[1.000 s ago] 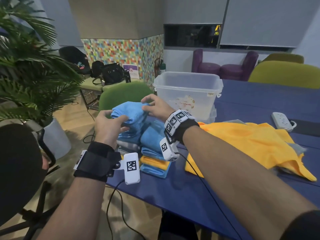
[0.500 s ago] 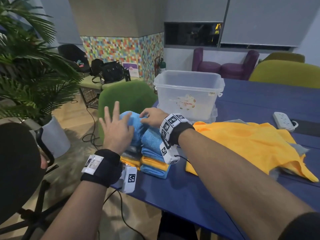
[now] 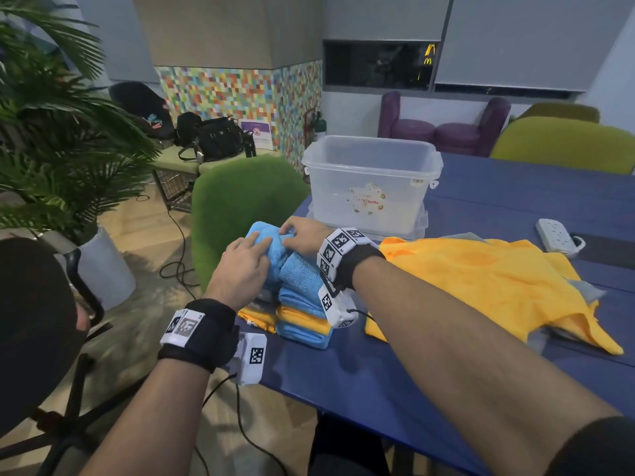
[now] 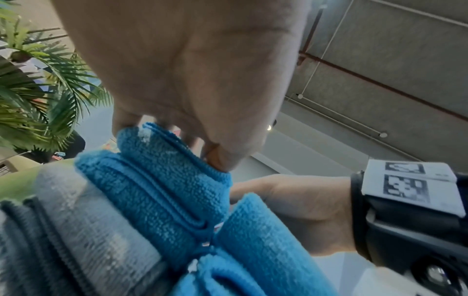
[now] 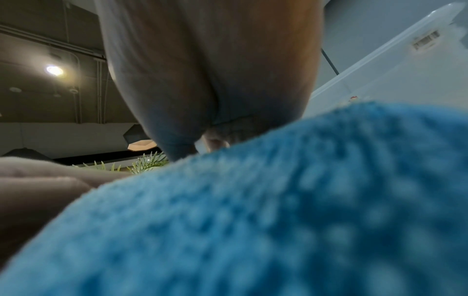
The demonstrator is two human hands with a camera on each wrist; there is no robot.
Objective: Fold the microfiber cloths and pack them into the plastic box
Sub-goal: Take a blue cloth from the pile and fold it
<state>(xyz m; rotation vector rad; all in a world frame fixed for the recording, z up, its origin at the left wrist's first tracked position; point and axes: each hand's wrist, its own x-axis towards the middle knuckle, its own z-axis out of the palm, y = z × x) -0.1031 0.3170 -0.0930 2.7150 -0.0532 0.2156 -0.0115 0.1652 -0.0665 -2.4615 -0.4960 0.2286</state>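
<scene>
Left hand: the left hand [image 3: 245,266] lies left of centre in the head view, palm down with fingers stretched forward on top of the folded blue cloth [image 3: 266,240]; its grip is open, flat and pressing; in the left wrist view the fingertips [image 4: 220,162] touch the cloth's upper folded edge [image 4: 162,180]
Right hand: the right hand [image 3: 304,235] sits just right of the left one, at frame centre; its fingers are curled down onto the same blue cloth, and the grip looks pinched on the cloth's top, though the fingertips are mostly hidden; the right wrist view is filled with blurred blue pile [image 5: 278,210]
Blue cloth: on top of the stack of folded cloths [image 3: 302,304], at the tabletop's near left corner
Stack: two piles side by side, touching; blue and yellow layers on the right pile; yellow and grey layers showing under the left hand
Plastic box: the clear plastic box [image 3: 371,187] stands open behind the stack, upper centre of the frame; nothing can be made out inside it
Unfolded cloths: a yellow cloth [image 3: 481,280] lies spread to the right of the stack, with grey cloth edges showing beneath it
Tabletop: blue tabletop [image 3: 395,379]; a white power strip [image 3: 556,235] lies at the right edge
</scene>
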